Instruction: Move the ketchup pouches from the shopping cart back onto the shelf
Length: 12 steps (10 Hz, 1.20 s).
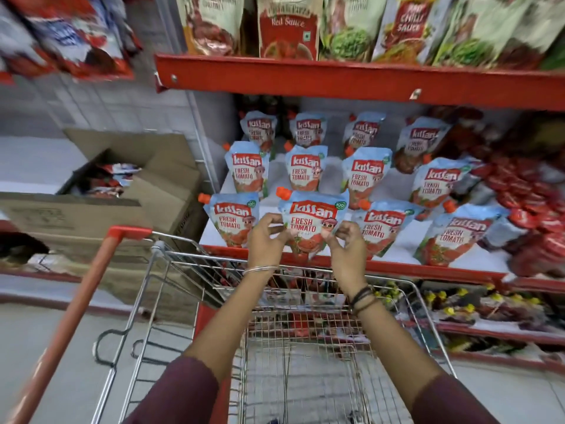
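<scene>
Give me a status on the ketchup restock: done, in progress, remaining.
Done: ketchup pouches already stand in rows on the shelf. In hand: left hand and right hand hold one pouch at the front row's gap. Left: the shopping cart basket looks nearly empty; its front end is hidden.

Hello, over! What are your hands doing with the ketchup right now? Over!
Left hand and right hand both grip one ketchup pouch, upright. Pouch at the shelf front edge, second slot in the front row. Nothing blocking. Cart basket looks empty.
</scene>
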{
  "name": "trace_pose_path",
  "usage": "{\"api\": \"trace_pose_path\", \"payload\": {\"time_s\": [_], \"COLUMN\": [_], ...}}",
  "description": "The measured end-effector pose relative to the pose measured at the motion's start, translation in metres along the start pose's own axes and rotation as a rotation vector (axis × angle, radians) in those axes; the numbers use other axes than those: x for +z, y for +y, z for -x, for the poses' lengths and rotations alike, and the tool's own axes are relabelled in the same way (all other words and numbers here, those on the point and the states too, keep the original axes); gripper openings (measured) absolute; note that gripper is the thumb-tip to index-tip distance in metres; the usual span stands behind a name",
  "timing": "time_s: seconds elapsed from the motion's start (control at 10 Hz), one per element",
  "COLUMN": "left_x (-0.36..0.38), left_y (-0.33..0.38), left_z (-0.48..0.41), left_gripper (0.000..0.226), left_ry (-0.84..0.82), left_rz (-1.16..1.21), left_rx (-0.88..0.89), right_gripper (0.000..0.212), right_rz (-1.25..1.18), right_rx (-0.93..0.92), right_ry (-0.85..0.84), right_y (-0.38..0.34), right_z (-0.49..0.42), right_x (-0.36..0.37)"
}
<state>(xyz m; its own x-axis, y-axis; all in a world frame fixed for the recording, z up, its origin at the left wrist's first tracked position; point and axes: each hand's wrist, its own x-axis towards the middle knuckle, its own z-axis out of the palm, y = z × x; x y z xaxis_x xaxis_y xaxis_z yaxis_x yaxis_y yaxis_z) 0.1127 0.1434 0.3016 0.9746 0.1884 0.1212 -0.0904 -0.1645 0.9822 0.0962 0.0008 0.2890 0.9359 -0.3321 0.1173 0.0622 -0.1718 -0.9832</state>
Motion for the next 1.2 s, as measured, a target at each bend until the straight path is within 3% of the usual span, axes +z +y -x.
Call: {"api": "trace_pose_path", "payload": {"time_s": [0.3,0.9,1.1,1.2], "left_x": [0.013,0.018,0.017,0.020], "left_y": [-0.028,-0.069,-0.061,-0.055], "left_z": [-0.041,-0.041,-0.028,-0.011], "left_gripper": [0.023,0.021,0.037,0.038], "left_ry": [0.017,-0.001,-0.068,0.031], "left_rz": [0.003,-0.015,-0.011,0.022], "left_rx": [0.011,-0.141,-0.148,-0.194], "right_gripper": [0.017,0.021,0.022,0.033], "right_rz": [0.011,0.037,0.051,0.091], "right_rx": [-0.006,0.121,0.157,0.163], "right_ry": [0.046,0.033,-0.031,-0.087], "right_y": [0.021,0.059,0.049,0.045], "right_z": [-0.037,-0.036,-0.032,-0.022], "right_x": [0.020,0.035,0.031,0.020]}}
